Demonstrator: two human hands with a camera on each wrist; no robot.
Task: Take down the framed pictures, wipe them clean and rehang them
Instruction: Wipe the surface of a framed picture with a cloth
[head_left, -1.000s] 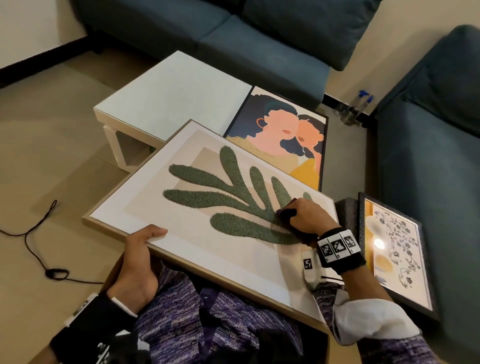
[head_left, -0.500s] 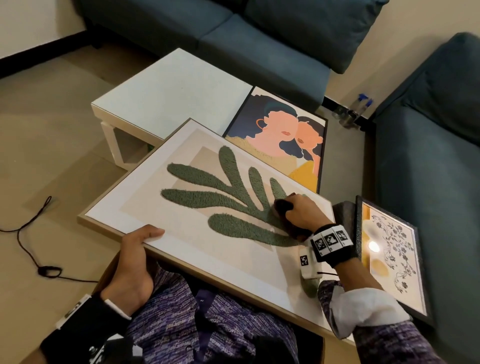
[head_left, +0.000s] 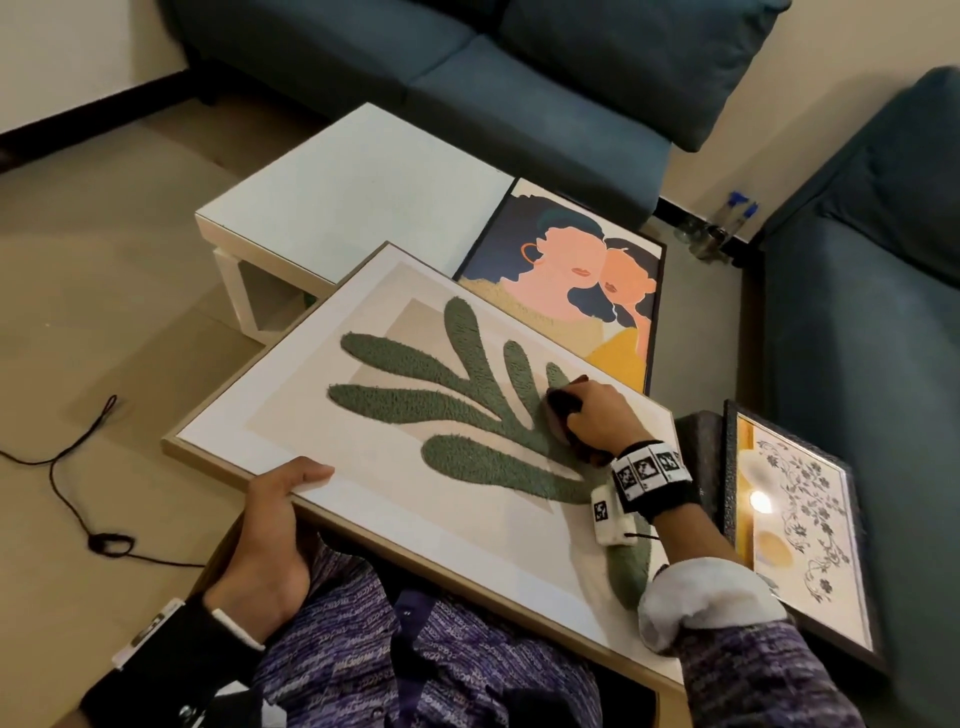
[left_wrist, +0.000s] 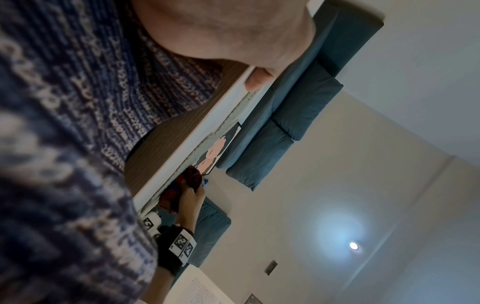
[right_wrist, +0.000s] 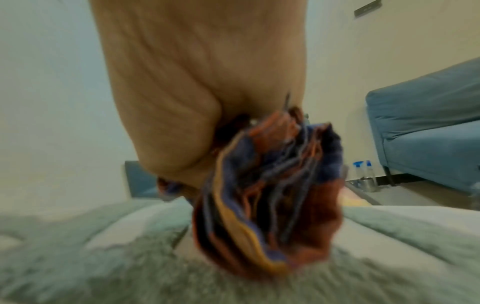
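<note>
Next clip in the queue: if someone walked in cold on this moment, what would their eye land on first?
The big leaf picture lying tilted across the person's lap, its green plant shape filling the middle. On it the right hand presses a bunched striped cloth, while the left hand grips the near edge. Behind it, the portrait picture lies beside the white table, and a floral picture lies to the right by the sofa.

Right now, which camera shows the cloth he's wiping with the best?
The right wrist view: the bunched striped cloth fills the middle, showing orange, blue and yellow bands, though blurred. In the head view only a dark bit peeks out under the right hand. The left wrist view shows it small and far off.
</note>
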